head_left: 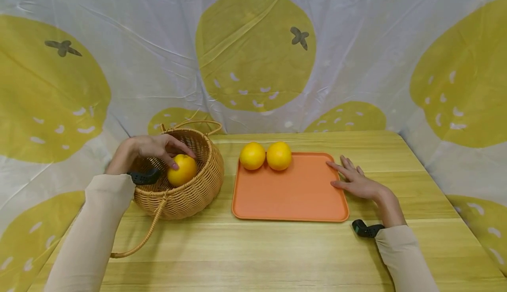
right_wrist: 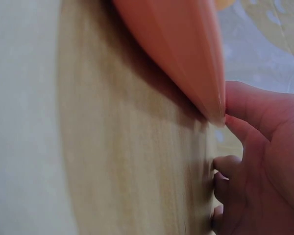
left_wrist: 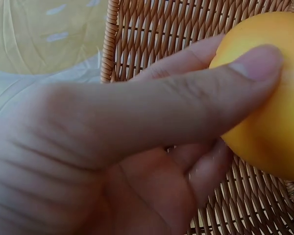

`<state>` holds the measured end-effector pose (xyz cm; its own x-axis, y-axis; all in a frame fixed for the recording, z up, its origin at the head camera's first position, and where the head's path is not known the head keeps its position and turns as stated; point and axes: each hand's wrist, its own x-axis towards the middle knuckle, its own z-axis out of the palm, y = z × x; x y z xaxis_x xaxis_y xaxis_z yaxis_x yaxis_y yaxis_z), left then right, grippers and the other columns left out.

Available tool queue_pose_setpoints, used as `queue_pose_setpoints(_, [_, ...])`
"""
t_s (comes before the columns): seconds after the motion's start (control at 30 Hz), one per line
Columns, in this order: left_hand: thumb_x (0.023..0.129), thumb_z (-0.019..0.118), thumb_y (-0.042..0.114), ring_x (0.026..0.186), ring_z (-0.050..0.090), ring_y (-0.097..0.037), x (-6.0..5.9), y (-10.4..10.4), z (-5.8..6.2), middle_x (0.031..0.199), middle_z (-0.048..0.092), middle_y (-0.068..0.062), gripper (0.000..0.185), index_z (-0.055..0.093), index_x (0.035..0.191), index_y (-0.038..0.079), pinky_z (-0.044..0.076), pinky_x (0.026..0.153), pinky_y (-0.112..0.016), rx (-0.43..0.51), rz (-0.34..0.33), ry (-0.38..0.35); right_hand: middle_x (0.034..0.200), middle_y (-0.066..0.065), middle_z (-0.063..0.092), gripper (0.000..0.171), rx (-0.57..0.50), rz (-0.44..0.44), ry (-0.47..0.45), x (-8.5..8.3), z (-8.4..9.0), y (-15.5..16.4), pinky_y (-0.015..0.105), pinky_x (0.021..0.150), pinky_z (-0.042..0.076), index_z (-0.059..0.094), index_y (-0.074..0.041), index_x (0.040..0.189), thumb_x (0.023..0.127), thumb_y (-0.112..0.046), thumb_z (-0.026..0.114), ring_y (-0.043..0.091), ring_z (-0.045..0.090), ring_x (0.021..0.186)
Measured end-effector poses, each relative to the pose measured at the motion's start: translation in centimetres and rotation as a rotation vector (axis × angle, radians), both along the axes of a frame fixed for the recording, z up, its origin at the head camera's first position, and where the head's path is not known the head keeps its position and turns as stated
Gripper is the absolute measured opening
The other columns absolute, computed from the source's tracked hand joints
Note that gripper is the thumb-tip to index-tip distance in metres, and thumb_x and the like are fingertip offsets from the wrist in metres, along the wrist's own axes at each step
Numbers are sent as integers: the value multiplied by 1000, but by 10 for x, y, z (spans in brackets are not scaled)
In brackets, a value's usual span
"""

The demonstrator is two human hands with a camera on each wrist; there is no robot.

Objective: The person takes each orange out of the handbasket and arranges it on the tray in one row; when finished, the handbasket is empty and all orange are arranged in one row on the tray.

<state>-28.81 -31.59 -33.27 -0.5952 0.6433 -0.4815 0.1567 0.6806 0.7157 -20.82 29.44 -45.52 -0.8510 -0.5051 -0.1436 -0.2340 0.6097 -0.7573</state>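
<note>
My left hand reaches into the wicker basket and holds an orange between thumb and fingers. In the left wrist view, the thumb presses on the near side of the orange, and other fingers lie behind it, against the woven wall. Two more oranges, one left and one right, sit side by side at the back left of the orange-coloured tray. With fingers spread and fairly straight, my right hand touches the tray's right rim by thumb and index finger.
The basket's front handle hangs down over the wooden table, and its rear handle stands behind. A cloth printed with large yellow fruit surrounds the table at the back and sides.
</note>
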Motion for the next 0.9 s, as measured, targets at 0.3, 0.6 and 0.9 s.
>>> queue_pose_setpoints(0.3, [88,82,14,136,54,-35,-1,2,1,145,61,-19,58,62,141,1,50,105,-37,-29,32,114,168,32,-20,73,18,-13,-20,-1,3,0,73,116,-21,20,-12,166,107,-36,56,51,-25,153])
queue_pose_setpoints(0.6, [88,81,12,138,49,-36,-2,3,3,151,55,-21,61,58,143,0,45,110,-46,-18,51,156,168,32,-17,73,47,-16,-48,-2,10,-3,74,117,-18,22,-6,165,107,-32,57,53,-23,154])
queue_pose_setpoints(0.9, [97,72,17,146,41,-43,-5,1,-1,156,50,-21,58,53,149,3,40,115,-58,12,11,87,168,33,-17,73,36,-16,-57,-4,11,-3,74,117,-18,23,-6,165,106,-31,58,52,-23,154])
